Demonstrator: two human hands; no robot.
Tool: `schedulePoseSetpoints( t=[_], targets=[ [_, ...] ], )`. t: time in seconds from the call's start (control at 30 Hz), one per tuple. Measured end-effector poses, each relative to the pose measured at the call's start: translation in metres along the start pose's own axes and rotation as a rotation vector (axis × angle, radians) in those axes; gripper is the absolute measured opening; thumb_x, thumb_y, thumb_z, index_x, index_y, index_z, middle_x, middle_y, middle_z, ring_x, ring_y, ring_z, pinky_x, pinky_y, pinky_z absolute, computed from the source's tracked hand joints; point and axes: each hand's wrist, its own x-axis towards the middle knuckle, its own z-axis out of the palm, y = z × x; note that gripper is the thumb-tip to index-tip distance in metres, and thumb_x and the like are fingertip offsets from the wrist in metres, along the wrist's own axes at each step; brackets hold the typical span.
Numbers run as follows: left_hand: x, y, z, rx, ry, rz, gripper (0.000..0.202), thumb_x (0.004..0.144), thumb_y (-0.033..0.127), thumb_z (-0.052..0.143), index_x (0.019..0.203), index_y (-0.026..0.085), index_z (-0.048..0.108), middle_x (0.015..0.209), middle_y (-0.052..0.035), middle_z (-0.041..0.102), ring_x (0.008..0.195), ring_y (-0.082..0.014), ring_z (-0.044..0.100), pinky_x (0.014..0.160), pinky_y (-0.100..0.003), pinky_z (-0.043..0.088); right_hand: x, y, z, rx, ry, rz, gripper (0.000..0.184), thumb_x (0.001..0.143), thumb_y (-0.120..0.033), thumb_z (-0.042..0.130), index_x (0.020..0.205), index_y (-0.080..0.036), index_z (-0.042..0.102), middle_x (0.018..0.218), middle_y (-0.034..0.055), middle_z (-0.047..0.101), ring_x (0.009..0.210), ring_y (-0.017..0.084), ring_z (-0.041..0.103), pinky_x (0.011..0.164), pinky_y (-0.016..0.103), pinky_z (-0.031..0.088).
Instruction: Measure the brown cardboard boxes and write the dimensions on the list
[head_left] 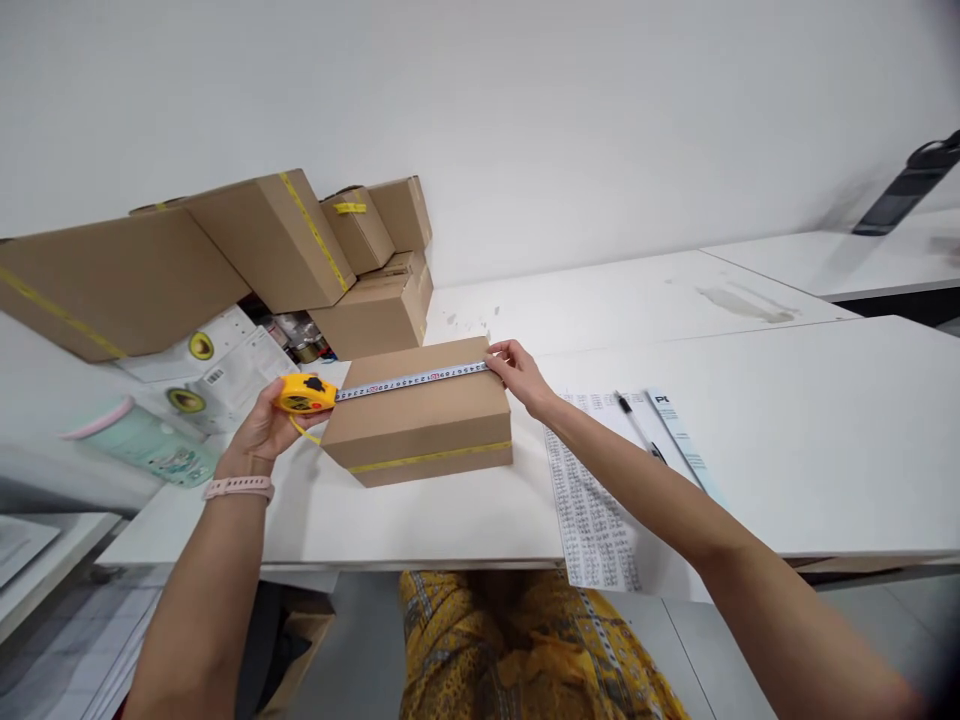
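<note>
A brown cardboard box (424, 425) with a yellow strap lies on the white table (787, 440) in front of me. My left hand (262, 430) is closed round a yellow tape measure case (306, 393) at the box's left corner. The white tape blade (409, 381) runs across the top of the box. My right hand (517, 372) pinches the blade's end at the box's far right edge.
Several stacked cardboard boxes (262, 240) stand at the back left against the wall. Packaged goods (217, 365) and a mint-green container (142, 445) lie left. A printed sheet (592, 500) with a pen (637, 425) lies right of the box. A dark object (911, 185) rests far right.
</note>
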Motion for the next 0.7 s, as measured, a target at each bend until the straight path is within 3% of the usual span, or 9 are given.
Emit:
schedulePoseSetpoints(
  t=[0.1,0.2,0.33,0.47,0.7],
  targets=[
    [0.002,-0.009,0.014,-0.028,-0.035,-0.014,0.038,0.092,0.047,0.058,0.109,0.015,0.067,0.1,-0.0073,0.077,0.102,-0.0283,0.069,0.088,-0.046,0.061,0.004,-0.001,-0.011,0.072,0.042,0.061,0.032,0.071,-0.041,0.068,0.098,-0.025,0.061,0.09,0.0006,0.06,0.081,0.018,0.055,0.07,0.031,0.048],
    [0.003,-0.016,0.031,-0.059,-0.079,-0.033,0.043,0.085,0.046,0.066,0.113,0.014,0.069,0.106,-0.011,0.077,0.102,-0.0311,0.071,0.088,-0.05,0.062,0.006,-0.003,-0.032,0.232,-0.013,0.151,0.039,0.068,-0.038,0.069,0.105,-0.026,0.063,0.103,0.0015,0.066,0.086,0.02,0.059,0.072,0.033,0.05],
    [0.006,-0.019,0.046,-0.095,-0.162,-0.044,0.042,0.084,0.044,0.068,0.112,0.013,0.071,0.108,-0.0128,0.077,0.099,-0.032,0.073,0.085,-0.052,0.063,0.007,-0.006,-0.051,0.206,-0.029,0.145,0.04,0.069,-0.037,0.072,0.108,-0.029,0.069,0.126,-0.0005,0.064,0.099,0.021,0.06,0.08,0.033,0.052],
    [0.01,-0.019,0.04,-0.061,-0.224,-0.044,0.046,0.084,0.045,0.067,0.117,0.012,0.07,0.105,-0.0145,0.078,0.102,-0.034,0.073,0.087,-0.053,0.062,0.01,-0.003,-0.054,0.15,-0.011,0.159,0.041,0.068,-0.039,0.076,0.107,-0.031,0.071,0.124,-0.0015,0.065,0.102,0.021,0.06,0.081,0.033,0.052],
    [0.019,-0.013,0.027,0.077,-0.296,-0.044,0.053,0.08,0.044,0.071,0.125,0.016,0.068,0.12,-0.0152,0.074,0.111,-0.0344,0.07,0.084,-0.046,0.063,0.014,0.003,-0.055,0.103,0.011,0.165,0.041,0.067,-0.04,0.076,0.107,-0.03,0.071,0.123,-0.0002,0.066,0.096,0.022,0.061,0.073,0.033,0.053]
  ],
)
